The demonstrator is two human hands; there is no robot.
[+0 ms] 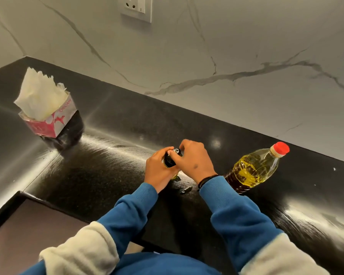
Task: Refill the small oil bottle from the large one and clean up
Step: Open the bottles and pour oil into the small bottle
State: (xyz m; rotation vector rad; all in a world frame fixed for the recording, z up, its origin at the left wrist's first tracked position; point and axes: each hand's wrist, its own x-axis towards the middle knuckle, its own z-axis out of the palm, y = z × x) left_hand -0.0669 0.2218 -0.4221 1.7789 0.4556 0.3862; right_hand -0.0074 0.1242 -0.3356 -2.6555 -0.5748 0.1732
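small bottle [170, 162]: centre of frame, standing on the black counter [111, 124], mostly hidden by both hands; only the black cap [174, 155] and a sliver of yellow at the base show
left hand [158, 171]: wrapped around the small bottle's body, fingers curled on it
right hand [193, 161]: on top, fingers pinching the black cap; whether the cap is seated or loose, can't tell
right wrist: dark band [207, 180] just above the blue sleeve [234, 213]
spill [186, 189]: a few small wet drops on the counter just below the hands, between the two wrists
large bottle [254, 169]: right of centre, just beside the right wrist, apart from the small bottle; red cap [280, 149] on, yellow oil inside, looks tilted toward upper right in the wide-angle view
tissue box [48, 118]: upper left of frame, pink and white, white tissues [39, 94] sticking up out of it, well apart from the bottles
wall [207, 56]: white marble behind the counter, socket [136, 7] at top centre
lower left of frame: flat dark panel [28, 231] set at the counter's edge, nature unclear
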